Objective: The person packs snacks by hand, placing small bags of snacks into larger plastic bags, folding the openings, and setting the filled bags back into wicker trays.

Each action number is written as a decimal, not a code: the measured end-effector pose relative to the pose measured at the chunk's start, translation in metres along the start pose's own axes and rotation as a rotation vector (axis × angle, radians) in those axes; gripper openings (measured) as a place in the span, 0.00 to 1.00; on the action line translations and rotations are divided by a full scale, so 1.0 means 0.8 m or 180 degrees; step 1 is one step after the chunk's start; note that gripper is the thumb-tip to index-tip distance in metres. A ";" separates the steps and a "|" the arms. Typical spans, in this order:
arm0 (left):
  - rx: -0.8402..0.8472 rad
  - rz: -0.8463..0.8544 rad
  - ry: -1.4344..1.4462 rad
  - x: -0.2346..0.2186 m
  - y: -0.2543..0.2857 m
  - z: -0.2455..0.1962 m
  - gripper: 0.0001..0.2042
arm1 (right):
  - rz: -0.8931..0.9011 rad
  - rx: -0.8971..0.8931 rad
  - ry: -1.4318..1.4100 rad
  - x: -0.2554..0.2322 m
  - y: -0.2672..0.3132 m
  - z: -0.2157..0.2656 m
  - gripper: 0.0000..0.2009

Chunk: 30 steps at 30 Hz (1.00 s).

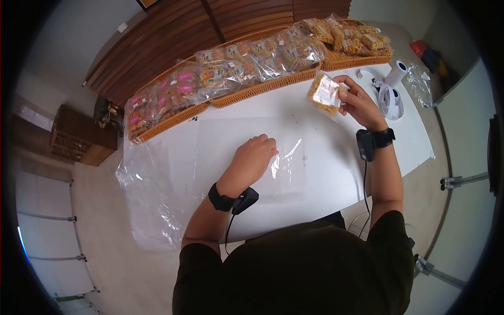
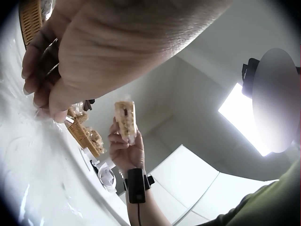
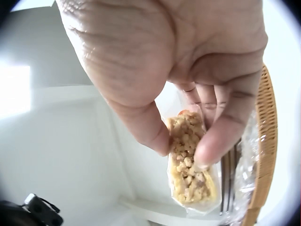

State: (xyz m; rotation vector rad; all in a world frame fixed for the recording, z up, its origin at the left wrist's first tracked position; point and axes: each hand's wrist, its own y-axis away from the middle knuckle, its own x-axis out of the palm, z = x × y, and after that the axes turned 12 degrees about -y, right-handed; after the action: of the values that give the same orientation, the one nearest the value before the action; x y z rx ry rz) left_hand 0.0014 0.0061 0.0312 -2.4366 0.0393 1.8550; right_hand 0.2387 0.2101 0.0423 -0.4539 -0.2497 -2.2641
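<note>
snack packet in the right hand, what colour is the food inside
Pale golden yellow; the snack packet shows best from the right wrist.

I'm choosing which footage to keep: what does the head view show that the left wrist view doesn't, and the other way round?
Only head: the pink-labelled packets and brown box.
Only left wrist: the bright ceiling light.
Both: the left hand, the right hand holding a snack packet, wicker baskets and the white table.
</note>
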 end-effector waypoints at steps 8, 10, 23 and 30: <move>-0.0097 -0.0841 -0.0241 -0.023 0.003 -0.010 0.04 | 0.0393 0.0691 0.1627 0.073 0.024 -0.012 0.15; -0.0141 -0.0924 -0.0244 -0.022 0.004 -0.018 0.04 | 0.0783 0.1135 0.1382 0.083 0.015 -0.026 0.14; 0.0283 -0.1779 -0.0805 0.005 0.007 -0.029 0.10 | 0.2456 0.0932 0.1283 0.160 -0.063 -0.130 0.19; 0.0209 -0.1650 -0.0688 0.018 0.004 -0.020 0.10 | 0.3105 0.1514 0.0992 0.153 -0.050 -0.124 0.17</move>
State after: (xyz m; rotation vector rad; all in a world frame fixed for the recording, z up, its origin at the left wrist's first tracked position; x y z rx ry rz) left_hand 0.0206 0.0018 0.0211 -1.9384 -0.4857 1.8129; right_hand 0.1088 0.1224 -0.0008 0.0532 -0.3066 -1.2326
